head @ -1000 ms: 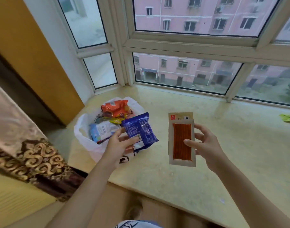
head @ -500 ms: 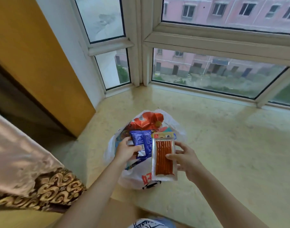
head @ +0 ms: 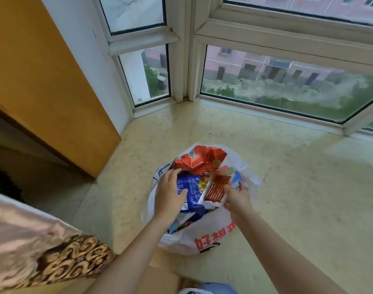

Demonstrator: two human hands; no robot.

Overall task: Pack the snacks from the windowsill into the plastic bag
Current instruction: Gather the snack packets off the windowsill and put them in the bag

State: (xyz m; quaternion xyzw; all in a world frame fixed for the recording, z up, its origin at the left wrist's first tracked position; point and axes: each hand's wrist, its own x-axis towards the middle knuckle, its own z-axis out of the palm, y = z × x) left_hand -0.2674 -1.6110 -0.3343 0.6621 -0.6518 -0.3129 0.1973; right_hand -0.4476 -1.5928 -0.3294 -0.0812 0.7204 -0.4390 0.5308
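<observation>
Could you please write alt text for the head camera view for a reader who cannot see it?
Two bare hands lower snacks into a white plastic bag on a windowsill: the left hand holds a blue packet, the right hand a clear pack of red sticks.
</observation>
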